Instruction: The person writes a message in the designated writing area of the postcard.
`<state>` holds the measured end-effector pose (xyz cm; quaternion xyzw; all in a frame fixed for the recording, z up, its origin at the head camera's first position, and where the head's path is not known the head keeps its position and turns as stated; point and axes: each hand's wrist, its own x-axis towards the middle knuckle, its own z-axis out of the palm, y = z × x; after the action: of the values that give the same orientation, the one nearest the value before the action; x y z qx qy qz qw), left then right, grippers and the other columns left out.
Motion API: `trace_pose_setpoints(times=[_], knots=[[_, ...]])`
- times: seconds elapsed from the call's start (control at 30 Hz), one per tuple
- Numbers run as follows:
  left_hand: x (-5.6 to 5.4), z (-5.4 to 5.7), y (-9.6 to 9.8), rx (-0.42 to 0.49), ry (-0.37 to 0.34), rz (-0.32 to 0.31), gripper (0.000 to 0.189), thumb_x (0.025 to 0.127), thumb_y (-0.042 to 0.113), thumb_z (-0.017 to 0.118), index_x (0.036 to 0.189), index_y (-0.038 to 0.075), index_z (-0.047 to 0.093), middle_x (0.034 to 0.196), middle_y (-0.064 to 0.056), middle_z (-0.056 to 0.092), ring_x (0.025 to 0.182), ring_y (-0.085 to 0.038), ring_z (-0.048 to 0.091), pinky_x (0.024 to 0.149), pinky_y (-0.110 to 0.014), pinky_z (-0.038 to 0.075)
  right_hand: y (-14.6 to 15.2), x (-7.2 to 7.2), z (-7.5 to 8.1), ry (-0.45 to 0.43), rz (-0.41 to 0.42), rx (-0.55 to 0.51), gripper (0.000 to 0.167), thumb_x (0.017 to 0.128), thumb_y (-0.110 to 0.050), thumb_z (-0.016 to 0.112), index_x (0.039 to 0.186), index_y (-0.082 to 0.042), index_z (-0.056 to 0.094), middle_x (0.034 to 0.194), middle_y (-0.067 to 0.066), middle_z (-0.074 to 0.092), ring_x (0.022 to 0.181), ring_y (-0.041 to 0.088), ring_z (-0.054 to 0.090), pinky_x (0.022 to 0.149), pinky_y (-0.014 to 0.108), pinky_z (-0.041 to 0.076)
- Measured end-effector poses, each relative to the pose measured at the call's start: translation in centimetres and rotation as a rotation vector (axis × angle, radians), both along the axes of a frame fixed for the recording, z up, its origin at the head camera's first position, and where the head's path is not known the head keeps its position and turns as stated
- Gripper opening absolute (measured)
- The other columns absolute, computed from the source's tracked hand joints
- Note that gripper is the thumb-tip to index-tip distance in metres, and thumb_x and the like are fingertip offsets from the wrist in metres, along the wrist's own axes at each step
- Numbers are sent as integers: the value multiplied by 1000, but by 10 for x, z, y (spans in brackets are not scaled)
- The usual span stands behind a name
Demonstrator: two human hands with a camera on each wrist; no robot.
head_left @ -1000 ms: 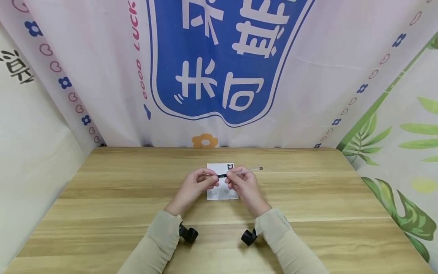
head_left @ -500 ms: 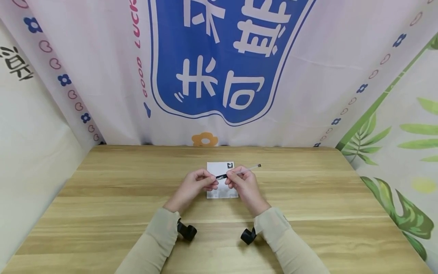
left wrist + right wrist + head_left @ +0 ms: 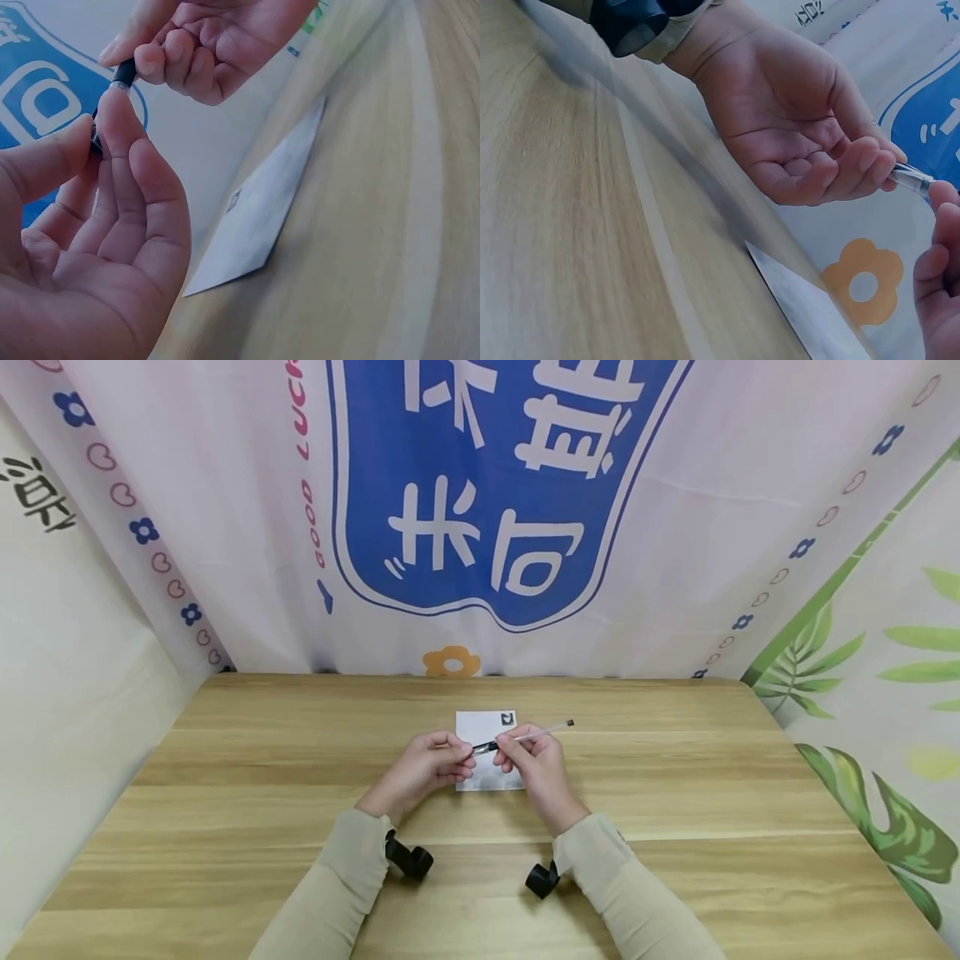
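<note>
A pen [image 3: 486,747] with a clear barrel and black grip is held between both hands over the table, its far end pointing right. My left hand [image 3: 431,765] pinches its left end with thumb and fingers, where a clear piece with a clip [image 3: 913,180] shows in the right wrist view. My right hand [image 3: 537,764] pinches it near the black grip [image 3: 126,71]. Whether the clear piece is a separate cap is hard to tell. Beneath the hands lies a square white paper [image 3: 474,727] with a small dark picture in its upper right corner.
The wooden table [image 3: 262,810] reaches back to a printed curtain [image 3: 247,568] with a blue emblem. Black wrist cameras hang inside both sleeves, one at the left cuff [image 3: 412,862] and one at the right cuff [image 3: 542,881].
My left hand has drawn slightly left, and more of the pen shows between the hands. The pen tilts a little more; the paper stays under it.
</note>
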<state>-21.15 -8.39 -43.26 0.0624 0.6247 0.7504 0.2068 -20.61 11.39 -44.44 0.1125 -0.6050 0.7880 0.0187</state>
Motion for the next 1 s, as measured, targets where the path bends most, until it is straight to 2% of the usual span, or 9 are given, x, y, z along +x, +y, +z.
trace_pose_setpoints(times=[0.3, 0.53, 0.77, 1.0], knots=[[0, 4, -2, 70, -75, -35, 16, 100, 5, 59, 85, 10, 62, 81, -2, 68, 71, -9, 66, 73, -26, 58, 1, 2, 3, 34, 29, -5, 9, 99, -2, 63, 90, -4, 63, 72, 2, 65, 65, 10, 59, 63, 20, 51], [-1, 4, -3, 141, -171, -81, 19, 102, 5, 55, 85, 9, 62, 79, -1, 69, 68, -9, 65, 69, -25, 57, 4, 1, 4, 67, 42, 15, 11, 98, 0, 63, 88, -5, 64, 72, 3, 65, 65, 10, 60, 60, 19, 50], [1, -1, -2, 188, -237, -141, 26, 104, 4, 49, 83, 11, 62, 76, 2, 69, 66, -6, 65, 66, -23, 54, 10, 0, 1, 64, 81, 57, 12, 97, -2, 65, 87, -7, 65, 71, 3, 65, 63, 11, 57, 58, 18, 48], [1, -3, 2, 223, -287, -156, 23, 106, 7, 45, 87, 10, 58, 78, 1, 68, 67, -7, 63, 67, -23, 53, 14, 0, 1, 113, 92, 94, 13, 97, -2, 63, 86, -8, 67, 73, 2, 64, 65, 11, 58, 59, 19, 47]])
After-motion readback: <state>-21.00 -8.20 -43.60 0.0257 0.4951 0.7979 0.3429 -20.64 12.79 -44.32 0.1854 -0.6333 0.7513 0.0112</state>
